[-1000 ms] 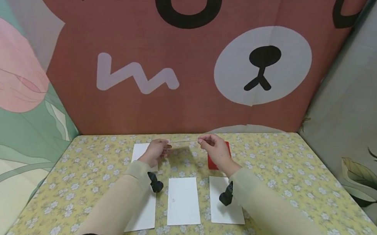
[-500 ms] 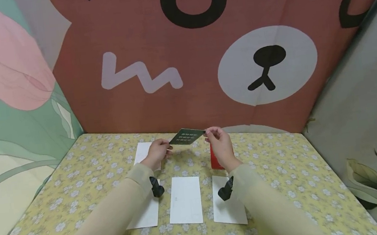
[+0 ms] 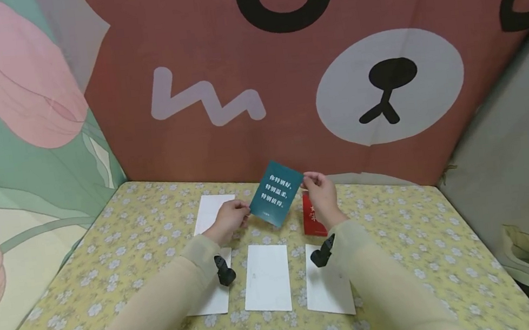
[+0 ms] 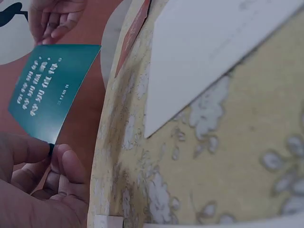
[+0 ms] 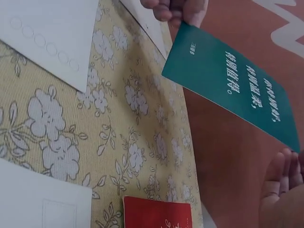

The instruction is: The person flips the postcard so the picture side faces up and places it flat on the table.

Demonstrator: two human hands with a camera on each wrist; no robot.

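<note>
Between my two hands, above the back of the table, a teal postcard (image 3: pixel 275 196) with white lettering is held up at a slant, its printed face toward me. My left hand (image 3: pixel 228 221) pinches its lower left corner between thumb and fingers, plain to see in the left wrist view, where the thumb (image 4: pixel 26 148) presses on the card's corner. At the opposite, upper right corner, my right hand (image 3: pixel 323 196) grips the card with its fingertips. A red card (image 3: pixel 312 217) with white writing lies on the table, partly hidden behind my right hand.
White cards lie face down on the flowered tablecloth (image 3: pixel 133 256): one at the back left (image 3: pixel 212 209), a front left card (image 3: pixel 216 299) partly under my sleeve, a middle card (image 3: pixel 266 279) and a right card (image 3: pixel 330 296). A brown bear-print cloth (image 3: pixel 224 153) hangs behind the table.
The teal postcard has turned from edge-on to showing its lettered face, its right corner raised. Both hands stay on it. The view has shifted slightly, and more of the red card shows.
</note>
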